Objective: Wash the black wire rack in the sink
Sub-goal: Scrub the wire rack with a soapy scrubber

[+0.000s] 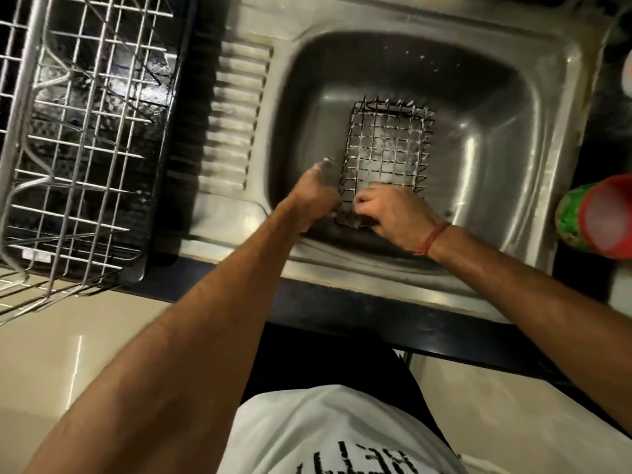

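A black wire rack (388, 148) with white soap foam on its mesh stands in the steel sink (496, 138), tilted toward me. My left hand (316, 193) grips the rack's near left edge, thumb raised and foamy. My right hand (393, 213) is curled over the rack's near edge and seems to press something dark, perhaps a scrubber, against the wires; what it holds is mostly hidden. A red thread is tied round my right wrist.
A steel dish-drying rack (78, 148) on a black tray sits on the counter to the left. The sink's ribbed drainboard (232, 118) lies between them. A green container with a red lid (595, 217) stands at the right edge.
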A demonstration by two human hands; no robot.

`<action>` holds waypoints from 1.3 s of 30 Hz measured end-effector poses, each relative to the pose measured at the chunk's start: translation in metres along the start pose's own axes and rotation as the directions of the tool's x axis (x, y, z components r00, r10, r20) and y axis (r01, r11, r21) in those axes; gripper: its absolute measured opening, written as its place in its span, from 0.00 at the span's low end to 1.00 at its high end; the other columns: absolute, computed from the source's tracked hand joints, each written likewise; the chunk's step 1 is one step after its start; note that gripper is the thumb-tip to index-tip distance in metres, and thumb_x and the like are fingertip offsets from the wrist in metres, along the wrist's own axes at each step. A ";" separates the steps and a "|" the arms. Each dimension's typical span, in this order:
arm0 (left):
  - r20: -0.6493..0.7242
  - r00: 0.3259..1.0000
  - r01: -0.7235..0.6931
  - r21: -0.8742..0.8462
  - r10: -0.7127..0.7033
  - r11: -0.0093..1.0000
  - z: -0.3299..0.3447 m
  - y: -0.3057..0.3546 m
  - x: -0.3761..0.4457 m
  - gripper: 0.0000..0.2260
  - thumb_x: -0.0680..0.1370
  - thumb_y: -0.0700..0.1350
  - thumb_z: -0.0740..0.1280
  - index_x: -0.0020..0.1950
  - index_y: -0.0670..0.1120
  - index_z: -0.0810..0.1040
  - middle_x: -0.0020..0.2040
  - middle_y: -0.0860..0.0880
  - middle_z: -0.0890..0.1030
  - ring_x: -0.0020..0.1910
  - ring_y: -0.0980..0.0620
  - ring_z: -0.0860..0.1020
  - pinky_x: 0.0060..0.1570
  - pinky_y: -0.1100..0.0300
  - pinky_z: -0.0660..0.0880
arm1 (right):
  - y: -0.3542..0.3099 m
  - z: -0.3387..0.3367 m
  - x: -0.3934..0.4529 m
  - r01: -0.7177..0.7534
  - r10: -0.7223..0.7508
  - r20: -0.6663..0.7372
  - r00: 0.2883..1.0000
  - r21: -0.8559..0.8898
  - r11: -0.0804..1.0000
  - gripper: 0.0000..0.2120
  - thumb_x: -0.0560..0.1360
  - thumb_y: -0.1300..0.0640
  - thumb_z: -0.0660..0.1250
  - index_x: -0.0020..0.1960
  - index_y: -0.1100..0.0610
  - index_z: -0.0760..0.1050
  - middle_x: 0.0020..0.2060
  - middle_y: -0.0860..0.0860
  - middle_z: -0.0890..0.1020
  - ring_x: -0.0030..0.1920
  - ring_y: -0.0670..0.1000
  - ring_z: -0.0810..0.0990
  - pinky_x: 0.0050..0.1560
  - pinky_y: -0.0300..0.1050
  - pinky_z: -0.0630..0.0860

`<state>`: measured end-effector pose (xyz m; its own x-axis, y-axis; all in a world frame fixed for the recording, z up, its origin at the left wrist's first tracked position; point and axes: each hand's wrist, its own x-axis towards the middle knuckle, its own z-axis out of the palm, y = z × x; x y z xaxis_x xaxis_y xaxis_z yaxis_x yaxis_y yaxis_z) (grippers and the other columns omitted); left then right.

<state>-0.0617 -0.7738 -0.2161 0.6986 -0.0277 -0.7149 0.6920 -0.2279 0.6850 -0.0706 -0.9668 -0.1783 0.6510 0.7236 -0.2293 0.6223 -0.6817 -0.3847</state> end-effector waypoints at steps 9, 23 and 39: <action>-0.202 0.967 -0.038 0.488 0.155 0.872 0.035 0.005 0.001 0.44 0.71 0.70 0.79 0.83 0.60 0.69 0.71 0.49 0.83 0.69 0.47 0.81 0.67 0.50 0.79 | 0.012 -0.001 -0.023 0.011 -0.012 0.101 0.995 0.010 1.000 0.10 0.72 0.60 0.77 0.52 0.52 0.85 0.53 0.50 0.81 0.53 0.52 0.82 0.53 0.48 0.83; -0.301 0.934 -0.046 0.429 0.191 0.902 0.033 0.009 0.016 0.40 0.75 0.59 0.81 0.84 0.59 0.68 0.74 0.51 0.81 0.72 0.49 0.79 0.71 0.49 0.78 | 0.060 -0.033 -0.020 -0.090 0.076 0.169 0.983 0.080 0.993 0.12 0.78 0.56 0.73 0.61 0.52 0.84 0.52 0.49 0.82 0.50 0.48 0.78 0.50 0.40 0.72; -0.247 0.956 -0.058 0.380 0.162 0.923 0.031 0.007 0.021 0.38 0.76 0.58 0.81 0.82 0.66 0.68 0.75 0.56 0.79 0.66 0.52 0.82 0.68 0.47 0.79 | 0.069 -0.021 -0.026 -0.085 0.078 0.082 0.994 0.085 0.993 0.13 0.79 0.58 0.66 0.61 0.55 0.83 0.52 0.51 0.82 0.49 0.53 0.82 0.49 0.45 0.80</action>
<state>-0.0477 -0.8061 -0.2308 0.8244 0.1767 -0.5377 0.5289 -0.5786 0.6209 -0.0356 -1.0345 -0.1801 0.6601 0.6744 -0.3309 0.5254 -0.7293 -0.4382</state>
